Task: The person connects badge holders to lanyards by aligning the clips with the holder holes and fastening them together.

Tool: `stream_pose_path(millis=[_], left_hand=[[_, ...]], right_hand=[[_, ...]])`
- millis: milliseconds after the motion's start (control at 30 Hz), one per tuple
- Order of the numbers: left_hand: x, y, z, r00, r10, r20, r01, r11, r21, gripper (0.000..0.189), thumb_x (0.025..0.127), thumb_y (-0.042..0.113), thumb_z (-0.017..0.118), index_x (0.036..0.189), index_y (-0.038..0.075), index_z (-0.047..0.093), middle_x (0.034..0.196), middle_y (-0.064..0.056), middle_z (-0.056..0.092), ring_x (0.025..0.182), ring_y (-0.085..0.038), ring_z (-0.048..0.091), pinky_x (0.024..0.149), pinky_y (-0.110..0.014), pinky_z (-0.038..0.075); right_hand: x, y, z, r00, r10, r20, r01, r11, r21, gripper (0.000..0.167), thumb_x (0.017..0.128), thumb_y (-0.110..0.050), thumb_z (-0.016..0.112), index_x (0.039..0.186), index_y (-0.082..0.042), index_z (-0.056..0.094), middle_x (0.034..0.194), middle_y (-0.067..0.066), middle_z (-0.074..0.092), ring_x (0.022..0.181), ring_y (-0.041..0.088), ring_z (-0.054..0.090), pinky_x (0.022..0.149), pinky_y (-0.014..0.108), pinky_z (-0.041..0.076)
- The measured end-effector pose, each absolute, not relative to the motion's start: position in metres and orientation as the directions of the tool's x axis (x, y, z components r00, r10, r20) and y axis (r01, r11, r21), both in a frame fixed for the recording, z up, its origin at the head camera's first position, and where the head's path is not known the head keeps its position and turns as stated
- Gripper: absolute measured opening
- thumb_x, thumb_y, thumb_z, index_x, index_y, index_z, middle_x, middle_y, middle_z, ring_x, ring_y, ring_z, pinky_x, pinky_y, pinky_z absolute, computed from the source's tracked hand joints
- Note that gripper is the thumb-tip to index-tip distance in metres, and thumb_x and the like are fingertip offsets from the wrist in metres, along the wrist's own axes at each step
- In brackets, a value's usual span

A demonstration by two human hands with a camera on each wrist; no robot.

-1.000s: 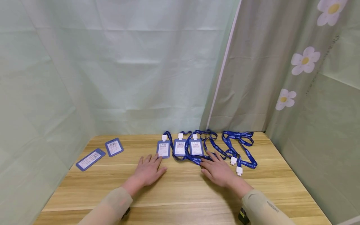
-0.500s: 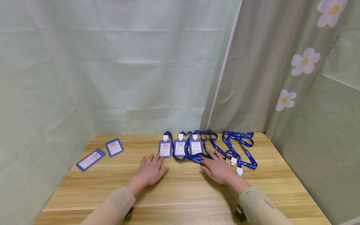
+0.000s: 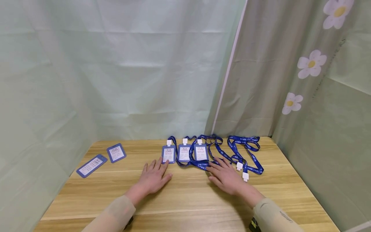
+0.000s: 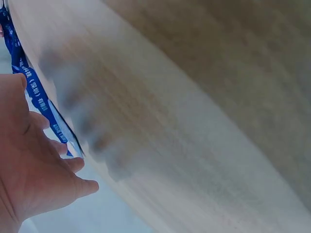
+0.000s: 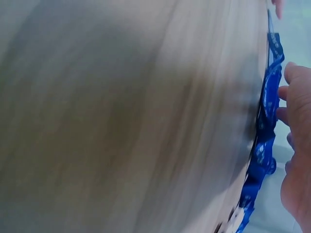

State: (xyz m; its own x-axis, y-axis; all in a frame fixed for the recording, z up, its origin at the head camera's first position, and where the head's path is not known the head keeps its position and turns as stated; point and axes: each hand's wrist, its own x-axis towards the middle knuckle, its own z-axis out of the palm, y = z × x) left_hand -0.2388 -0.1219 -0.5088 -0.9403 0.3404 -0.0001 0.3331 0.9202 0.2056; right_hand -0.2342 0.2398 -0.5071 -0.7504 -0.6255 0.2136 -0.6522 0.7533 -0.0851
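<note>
Three blue badge holders lie in a row at the middle back of the table, each clipped to a blue lanyard. My left hand (image 3: 153, 177) lies palm down with fingers spread, fingertips at the lower edge of the left badge holder (image 3: 168, 154). The middle badge holder (image 3: 184, 153) and the right badge holder (image 3: 201, 152) stand close beside it. My right hand (image 3: 226, 176), fingers extended, rests over the printed lanyard (image 3: 202, 165) below the right badge holder. In the right wrist view, the fingers sit right at the bunched blue lanyard (image 5: 266, 116).
Two loose badge holders, one tilted (image 3: 91, 166) and one squarer (image 3: 116, 153), lie at the left on the wooden table (image 3: 185, 203). More lanyard (image 3: 243, 140) with white clips (image 3: 245, 176) spreads at the right. Pale curtains (image 3: 153, 71) hang behind and at both sides.
The left badge holder has shifted slightly right, closer to the middle one, with my left hand moving along. My right hand stays over the lanyard. The head view has turned a little.
</note>
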Motion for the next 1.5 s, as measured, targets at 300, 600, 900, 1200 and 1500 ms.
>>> stream_pose_path(millis=[300, 600, 900, 1200, 1500], left_hand=[[-0.224, -0.113, -0.494, -0.911, 0.413, -0.009, 0.407, 0.901, 0.150, 0.071, 0.105, 0.061, 0.038, 0.163, 0.019, 0.030, 0.168, -0.017, 0.019, 0.151, -0.046, 0.019, 0.119, -0.069, 0.011], [-0.214, -0.091, -0.485, -0.865, 0.502, -0.001, 0.499, 0.859, 0.114, 0.072, 0.105, 0.063, 0.035, 0.164, 0.021, 0.027, 0.168, -0.015, 0.018, 0.153, -0.043, 0.016, 0.120, -0.066, 0.008], [-0.205, -0.067, -0.483, -0.784, 0.620, -0.025, 0.613, 0.780, 0.123, 0.071, 0.106, 0.062, 0.034, 0.164, 0.022, 0.028, 0.170, -0.014, 0.013, 0.154, -0.041, 0.012, 0.120, -0.066, 0.006], [-0.190, -0.040, -0.480, -0.699, 0.712, -0.058, 0.703, 0.700, 0.128, 0.071, 0.105, 0.063, 0.032, 0.165, 0.025, 0.024, 0.170, -0.012, 0.014, 0.155, -0.037, 0.012, 0.121, -0.063, 0.009], [-0.180, -0.016, -0.482, -0.627, 0.776, -0.073, 0.763, 0.630, 0.147, 0.073, 0.104, 0.066, 0.028, 0.165, 0.026, 0.023, 0.170, -0.012, 0.015, 0.155, -0.036, 0.013, 0.121, -0.062, 0.009]], right_hand=[[-0.225, 0.267, -0.504, -0.779, -0.573, 0.254, -0.611, 0.786, -0.098, 0.048, 0.105, -0.039, 0.057, 0.145, -0.013, 0.060, 0.153, 0.011, 0.051, 0.150, 0.039, 0.028, 0.121, 0.061, 0.014], [-0.218, 0.296, -0.496, -0.813, -0.517, 0.267, -0.559, 0.821, -0.112, 0.048, 0.103, -0.033, 0.063, 0.145, -0.011, 0.059, 0.154, 0.013, 0.049, 0.151, 0.038, 0.025, 0.122, 0.059, 0.011], [-0.215, 0.330, -0.498, -0.841, -0.461, 0.283, -0.503, 0.858, -0.099, 0.047, 0.099, -0.026, 0.068, 0.143, -0.010, 0.062, 0.152, 0.013, 0.051, 0.148, 0.044, 0.031, 0.119, 0.063, 0.019], [-0.209, 0.353, -0.497, -0.885, -0.399, 0.239, -0.439, 0.885, -0.151, 0.044, 0.100, -0.021, 0.067, 0.142, -0.010, 0.062, 0.150, 0.017, 0.052, 0.147, 0.048, 0.028, 0.119, 0.064, 0.017], [-0.207, 0.371, -0.503, -0.860, -0.407, 0.309, -0.452, 0.887, -0.090, 0.041, 0.096, -0.018, 0.071, 0.137, -0.011, 0.066, 0.144, 0.018, 0.058, 0.144, 0.048, 0.034, 0.115, 0.066, 0.025]])
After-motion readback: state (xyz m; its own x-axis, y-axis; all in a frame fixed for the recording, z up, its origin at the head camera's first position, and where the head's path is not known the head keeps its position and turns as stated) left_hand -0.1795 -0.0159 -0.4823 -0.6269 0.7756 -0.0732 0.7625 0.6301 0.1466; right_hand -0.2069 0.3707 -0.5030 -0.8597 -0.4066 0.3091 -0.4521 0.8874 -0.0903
